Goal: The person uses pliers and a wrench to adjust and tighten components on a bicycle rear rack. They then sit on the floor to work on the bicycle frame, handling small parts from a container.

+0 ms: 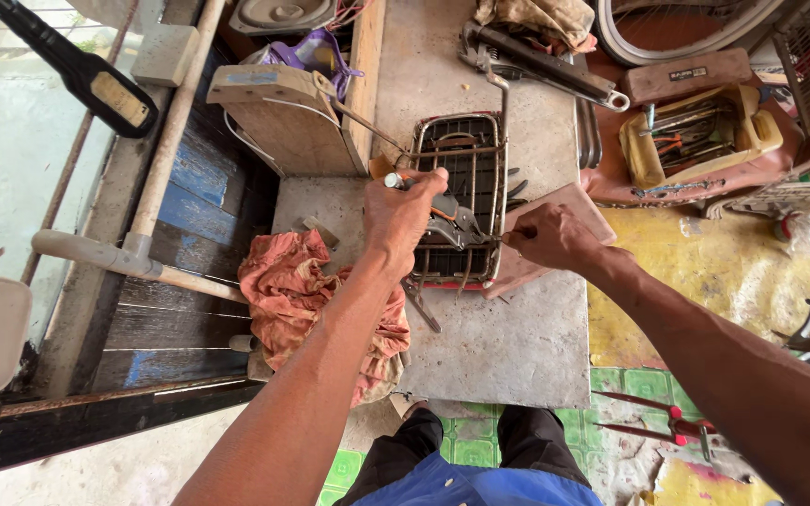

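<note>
Currently I log the wire rack (461, 187) lying flat on the concrete slab (508, 337), its long axis running away from the person. My left hand (403, 214) sits over the rack's near-left part, fingers closed around a slim metal-tipped tool (394, 181) whose tip points left, off the rack. My right hand (547, 236) is at the rack's right edge, fingers pinched together on a thin wire there. An orange rag (288, 286) lies left of the rack; a yellow tool tray (696, 136) is beyond it, to the right.
</note>
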